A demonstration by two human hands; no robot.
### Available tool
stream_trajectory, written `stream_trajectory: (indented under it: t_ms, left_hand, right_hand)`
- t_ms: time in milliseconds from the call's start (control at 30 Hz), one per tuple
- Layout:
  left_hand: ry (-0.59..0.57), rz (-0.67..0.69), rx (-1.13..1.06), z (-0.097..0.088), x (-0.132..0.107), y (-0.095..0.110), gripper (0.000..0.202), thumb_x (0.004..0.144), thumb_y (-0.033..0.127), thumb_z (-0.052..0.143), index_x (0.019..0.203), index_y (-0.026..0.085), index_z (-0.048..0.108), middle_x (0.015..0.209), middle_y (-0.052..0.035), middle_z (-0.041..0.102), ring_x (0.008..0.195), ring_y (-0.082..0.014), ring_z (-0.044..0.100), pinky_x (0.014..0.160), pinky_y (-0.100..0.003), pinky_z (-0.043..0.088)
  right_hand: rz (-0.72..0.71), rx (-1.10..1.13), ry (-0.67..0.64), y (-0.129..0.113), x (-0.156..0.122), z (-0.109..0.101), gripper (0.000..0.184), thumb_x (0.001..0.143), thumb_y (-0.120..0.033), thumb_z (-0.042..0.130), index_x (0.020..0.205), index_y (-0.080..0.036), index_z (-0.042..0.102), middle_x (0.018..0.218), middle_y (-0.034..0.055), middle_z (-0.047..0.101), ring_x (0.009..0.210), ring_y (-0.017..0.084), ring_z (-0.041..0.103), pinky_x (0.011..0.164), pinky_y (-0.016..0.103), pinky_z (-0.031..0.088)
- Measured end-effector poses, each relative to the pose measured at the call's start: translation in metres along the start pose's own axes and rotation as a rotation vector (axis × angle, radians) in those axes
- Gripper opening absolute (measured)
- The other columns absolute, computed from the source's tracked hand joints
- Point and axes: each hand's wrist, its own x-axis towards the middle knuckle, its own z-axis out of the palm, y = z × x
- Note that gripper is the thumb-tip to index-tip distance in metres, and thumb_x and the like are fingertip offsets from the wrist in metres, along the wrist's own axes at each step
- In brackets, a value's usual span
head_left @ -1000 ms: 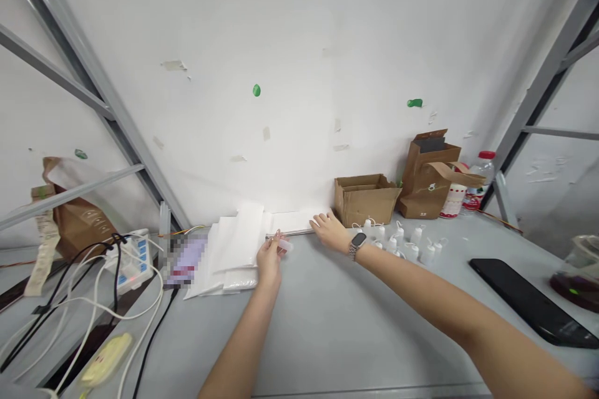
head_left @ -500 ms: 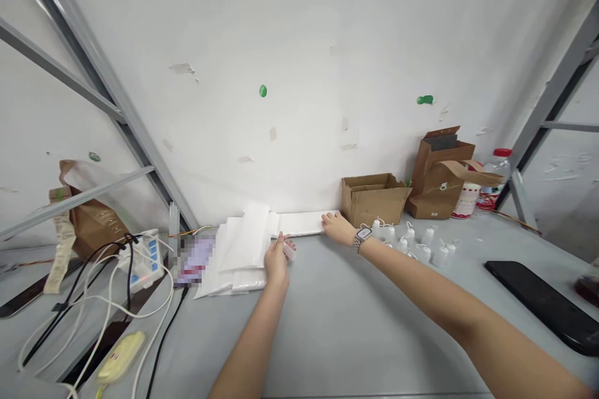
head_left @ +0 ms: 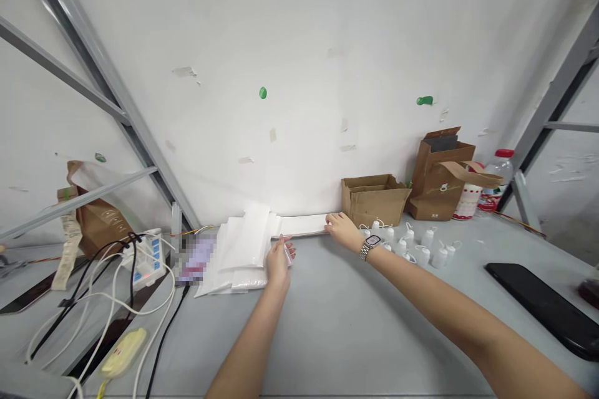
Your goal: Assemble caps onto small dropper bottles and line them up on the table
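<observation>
My left hand (head_left: 279, 260) is at the right edge of a pile of white plastic bags (head_left: 243, 249). Its fingers are curled round a small, pale, see-through thing that I cannot make out. Along the wall, a long flat stack of white paper (head_left: 302, 224) runs from the bags towards the cardboard box. The fingers of my right hand (head_left: 345, 232) bend over the stack's right end and grip it; a watch is on that wrist. Several small white bottles (head_left: 423, 254) with looped caps stand right of the right hand.
An open cardboard box (head_left: 377, 202), a brown paper bag (head_left: 440, 181) and a red-capped bottle (head_left: 496, 177) stand at the back right. A black phone (head_left: 543, 305) lies at the right. On the left are a power strip (head_left: 147, 262), tangled cables and a yellow device (head_left: 124, 352).
My right hand has shifted slightly to the right along the end of the white stack. The left hand has turned a little, and the small pale thing shows less.
</observation>
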Motion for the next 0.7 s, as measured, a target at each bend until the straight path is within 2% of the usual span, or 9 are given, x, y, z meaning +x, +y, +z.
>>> stream_trajectory:
  t_ms: [200,367,433,567,633,700]
  left_hand:
    - [-0.041,-0.058,-0.018,0.002,-0.004,0.002,0.030,0.068,0.040,0.062,0.073,0.011,0.062,0.059,-0.0002,0.055,0.048,-0.0087,0.054,0.049,-0.021,0.042]
    - [-0.076,-0.103,-0.065,0.005,-0.004,0.004,0.019,0.075,0.032,0.058,0.071,0.014,0.059,0.075,-0.0043,0.059,0.066,-0.0125,0.060,0.062,-0.026,0.050]
    - [-0.105,-0.122,-0.079,0.004,-0.003,0.009,0.017,0.077,0.031,0.056,0.073,0.015,0.058,0.081,-0.0056,0.060,0.073,-0.0141,0.060,0.067,-0.030,0.051]
    - [-0.207,-0.204,-0.108,-0.001,-0.001,0.022,0.020,0.079,0.036,0.051,0.082,0.017,0.059,0.078,-0.0055,0.060,0.070,-0.0152,0.060,0.070,-0.038,0.051]
    - [-0.248,-0.265,-0.119,-0.004,0.000,0.026,0.021,0.080,0.037,0.050,0.085,0.019,0.058,0.079,-0.0058,0.061,0.070,-0.0162,0.061,0.069,-0.039,0.051]
    - [-0.248,-0.302,-0.101,-0.003,0.000,0.025,0.021,0.080,0.035,0.050,0.083,0.017,0.059,0.078,-0.0074,0.062,0.068,-0.0172,0.061,0.066,-0.037,0.051]
  right_hand:
    - [0.012,0.000,0.035,0.002,-0.002,-0.005,0.026,0.088,-0.024,0.043,0.079,-0.016,0.066,0.088,0.0093,0.058,0.081,0.018,0.049,0.067,0.030,0.027]
    - [-0.004,-0.037,0.061,-0.003,-0.001,-0.023,0.027,0.089,-0.019,0.040,0.079,-0.012,0.064,0.085,0.0112,0.057,0.080,0.020,0.048,0.069,0.033,0.028]
    - [-0.046,-0.056,0.072,-0.012,-0.003,-0.035,0.024,0.087,-0.014,0.040,0.080,-0.012,0.063,0.086,0.0114,0.056,0.082,0.021,0.047,0.071,0.034,0.028]
    - [-0.196,-0.073,0.065,-0.043,-0.022,-0.057,0.022,0.084,-0.008,0.041,0.078,-0.012,0.062,0.081,0.0107,0.056,0.078,0.021,0.047,0.069,0.034,0.031]
    - [-0.224,0.015,0.047,-0.060,-0.038,-0.062,0.022,0.083,-0.008,0.041,0.076,-0.012,0.061,0.080,0.0103,0.056,0.077,0.021,0.048,0.070,0.035,0.033]
    - [-0.180,0.203,0.027,-0.074,-0.053,-0.063,0.023,0.085,-0.011,0.041,0.075,-0.013,0.061,0.081,0.0092,0.057,0.076,0.019,0.050,0.072,0.035,0.035]
